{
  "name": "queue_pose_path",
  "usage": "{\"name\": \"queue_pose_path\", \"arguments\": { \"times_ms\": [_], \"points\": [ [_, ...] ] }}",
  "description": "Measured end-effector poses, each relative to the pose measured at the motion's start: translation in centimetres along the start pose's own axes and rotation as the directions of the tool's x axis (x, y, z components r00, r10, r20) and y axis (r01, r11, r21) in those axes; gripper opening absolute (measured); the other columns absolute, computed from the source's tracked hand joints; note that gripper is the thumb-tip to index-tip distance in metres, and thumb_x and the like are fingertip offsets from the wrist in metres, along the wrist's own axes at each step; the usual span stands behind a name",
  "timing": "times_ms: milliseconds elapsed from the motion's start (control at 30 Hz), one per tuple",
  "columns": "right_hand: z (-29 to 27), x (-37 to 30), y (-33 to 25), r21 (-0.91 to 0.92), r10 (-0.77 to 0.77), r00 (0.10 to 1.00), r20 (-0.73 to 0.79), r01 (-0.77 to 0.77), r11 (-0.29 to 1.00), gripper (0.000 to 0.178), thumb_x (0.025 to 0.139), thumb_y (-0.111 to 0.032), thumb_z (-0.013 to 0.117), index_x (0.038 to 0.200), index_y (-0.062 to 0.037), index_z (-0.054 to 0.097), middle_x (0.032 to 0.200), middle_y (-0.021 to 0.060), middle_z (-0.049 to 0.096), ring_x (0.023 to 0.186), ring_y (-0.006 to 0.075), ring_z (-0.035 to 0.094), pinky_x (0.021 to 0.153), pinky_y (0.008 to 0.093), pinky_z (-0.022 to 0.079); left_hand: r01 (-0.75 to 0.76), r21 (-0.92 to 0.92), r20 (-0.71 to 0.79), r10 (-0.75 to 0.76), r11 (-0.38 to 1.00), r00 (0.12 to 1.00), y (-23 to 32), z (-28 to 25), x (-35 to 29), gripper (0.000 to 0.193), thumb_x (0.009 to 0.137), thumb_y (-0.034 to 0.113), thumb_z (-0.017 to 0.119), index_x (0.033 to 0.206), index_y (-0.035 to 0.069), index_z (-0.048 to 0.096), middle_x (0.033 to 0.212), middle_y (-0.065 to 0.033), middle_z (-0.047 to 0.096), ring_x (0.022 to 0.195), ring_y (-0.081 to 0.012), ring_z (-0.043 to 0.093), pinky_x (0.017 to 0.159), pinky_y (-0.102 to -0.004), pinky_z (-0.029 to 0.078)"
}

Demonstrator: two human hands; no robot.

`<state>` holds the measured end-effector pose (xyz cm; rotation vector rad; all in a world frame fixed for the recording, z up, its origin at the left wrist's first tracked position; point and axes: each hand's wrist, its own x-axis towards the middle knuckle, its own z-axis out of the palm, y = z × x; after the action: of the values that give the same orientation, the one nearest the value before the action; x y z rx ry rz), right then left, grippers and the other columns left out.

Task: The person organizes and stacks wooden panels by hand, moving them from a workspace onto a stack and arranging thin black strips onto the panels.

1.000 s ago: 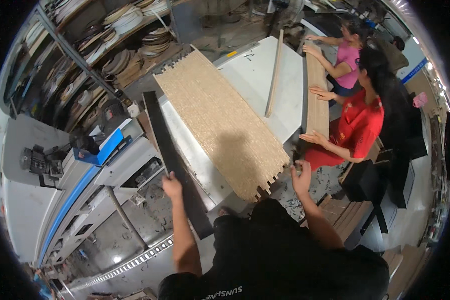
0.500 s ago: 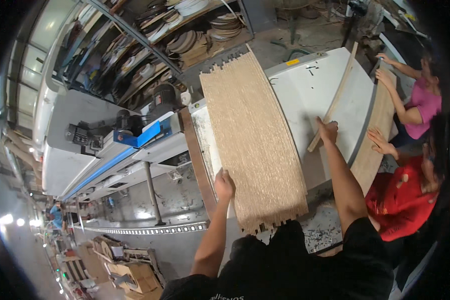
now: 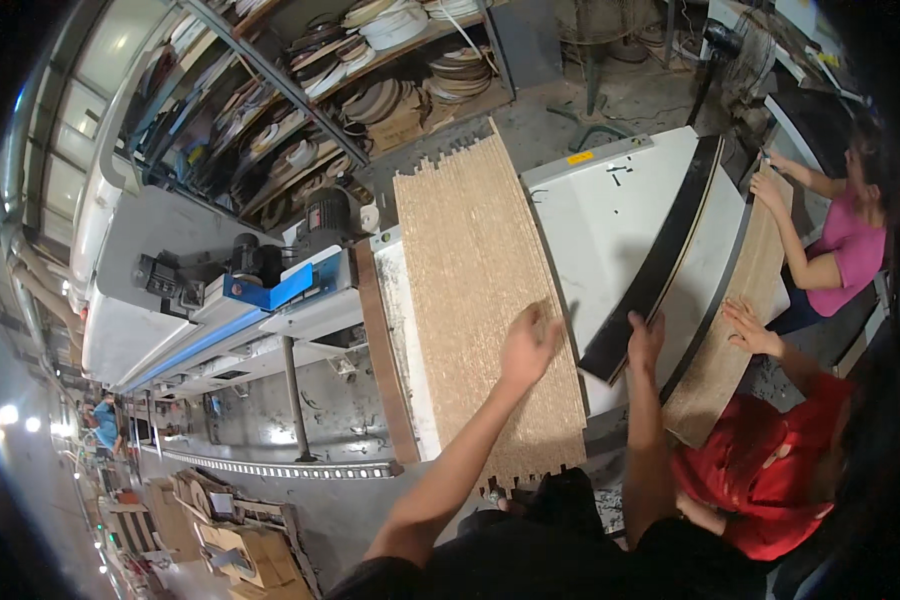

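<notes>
A tall stack of chipboard panels (image 3: 470, 250) with notched ends lies lengthwise on a white worktable (image 3: 610, 200). My left hand (image 3: 530, 345) rests on top of the stack near its right edge, fingers spread, holding nothing. Just to the right, my right hand (image 3: 646, 335) grips the near end of a long dark strip (image 3: 670, 245). The strip lies diagonally across the white table towards the far right.
Two co-workers stand at the right, one in red (image 3: 770, 470) and one in pink (image 3: 850, 250), their hands on a long brown board (image 3: 735, 330). An edge machine with a blue part (image 3: 270, 285) stands left. Shelves of coiled banding (image 3: 400, 90) stand behind it.
My left hand moved from the stack's left edge onto its top near the right edge. My right hand came back from the strip's middle to its near end. The view swung left.
</notes>
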<state>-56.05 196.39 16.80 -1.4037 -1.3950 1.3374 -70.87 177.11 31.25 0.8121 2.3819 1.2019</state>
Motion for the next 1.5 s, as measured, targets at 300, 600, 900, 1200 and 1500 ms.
{"name": "queue_pose_path", "arguments": {
  "times_ms": [300,600,900,1200,1500],
  "points": [
    [-5.9,-21.9,-6.8,0.15,-0.034,0.988,0.151,0.011,0.989,0.068,0.1,-0.013,0.074,0.154,0.01,0.04,0.151,0.0192,0.052,0.134,0.0267,0.052,0.116,0.0378,0.039,0.473,-0.355,0.692,-0.114,0.807,0.713,9.6,8.3,9.9,0.079,0.094,0.089,0.044,0.071,0.014,0.048,0.059,0.0013,0.039,0.05,-0.0113,0.032,0.052,-0.0308,0.03],
    [-1.0,-33.8,-6.3,0.235,-0.391,0.764,0.512,0.313,0.92,0.055,0.102,-0.028,0.073,0.135,0.0074,0.046,0.108,0.0195,0.065,0.1,0.0299,0.066,0.089,0.0445,0.052,0.244,-0.368,0.295,-0.136,0.897,0.946,12.3,-3.8,3.2,0.1,0.091,0.082,0.061,0.115,-0.014,0.075,0.105,-0.0251,0.076,0.098,-0.0348,0.073,0.096,-0.0404,0.053],
    [-0.5,-20.7,-26.8,0.752,-0.626,0.754,0.2,0.291,0.591,0.085,0.108,-0.069,0.036,0.166,-0.0069,0.026,0.167,0.0193,0.035,0.152,0.0332,0.039,0.127,0.0523,0.029,0.132,-0.182,0.003,-0.134,0.974,0.991,-7.8,-26.8,-24.3,0.069,0.105,0.06,0.06,0.094,-0.007,0.073,0.077,0.0012,0.059,0.077,-0.0112,0.051,0.069,-0.0353,0.046],
    [7.8,-40.3,-37.4,0.78,-0.786,-0.043,0.617,-0.105,0.617,0.093,0.106,-0.073,0.033,0.164,-0.0003,0.035,0.167,0.0195,0.04,0.154,0.0325,0.038,0.127,0.0464,0.031,0.316,-0.428,0.007,-0.346,0.847,0.938,-22.5,-34.2,-49.2,0.069,0.107,0.058,0.055,0.103,-0.009,0.072,0.09,-0.0093,0.072,0.09,-0.0141,0.062,0.086,-0.0368,0.051],
    [23.6,-60.5,-34.7,0.674,-0.669,-0.082,0.738,0.064,0.736,0.054,0.111,-0.048,0.052,0.117,0.0006,0.075,0.125,0.015,0.076,0.122,0.0232,0.068,0.111,0.0388,0.049,0.417,-0.533,-0.134,-0.561,0.736,0.817,-29.8,-41.3,-65.5,0.072,0.107,0.06,0.055,0.101,-0.01,0.073,0.086,-0.0098,0.072,0.086,-0.0166,0.063,0.083,-0.0391,0.052]
  ]
}}
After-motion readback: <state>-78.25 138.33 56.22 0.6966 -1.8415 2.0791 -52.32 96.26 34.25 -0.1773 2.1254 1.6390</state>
